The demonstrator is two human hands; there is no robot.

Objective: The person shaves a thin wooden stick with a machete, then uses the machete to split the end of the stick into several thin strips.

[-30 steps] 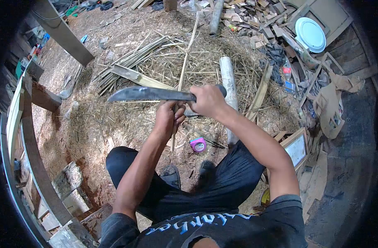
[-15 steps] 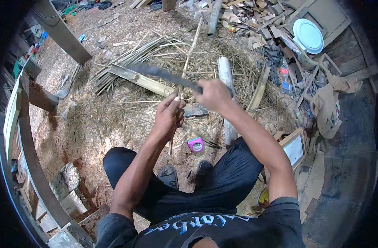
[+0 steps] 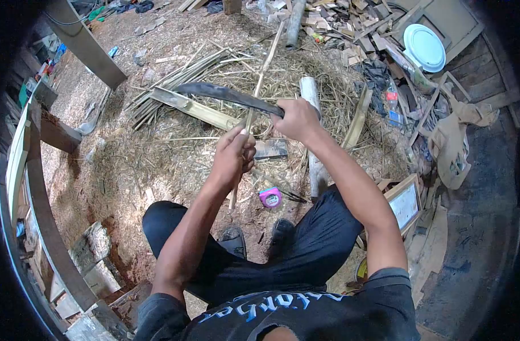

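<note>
A long thin bamboo strip [image 3: 268, 62] runs upright through my left hand [image 3: 233, 153], whose fingers are closed round its lower part. In my right hand [image 3: 297, 119] is the handle of a machete [image 3: 226, 96]. Its dark curved blade points left and crosses the strip just above my left hand; whether the edge touches the strip I cannot tell. Beyond the hands a split bamboo piece [image 3: 206, 115] lies against a pile of thin bamboo strips [image 3: 186, 74]. Under the hands, a flat dark block [image 3: 269, 150] rests on the ground.
A pink tape measure [image 3: 270, 197] lies before my feet. Right of it is a round pole [image 3: 311, 102], with another split bamboo length [image 3: 357, 119] further right. Wood scraps [image 3: 351, 28] and a white round lid [image 3: 424, 48] are at the back right. A post [image 3: 89, 45] stands at left.
The machete blade, blurred before, now shows sharply and sits slightly higher across the strip. My right hand has shifted slightly up, and the strip leans a little more to the right.
</note>
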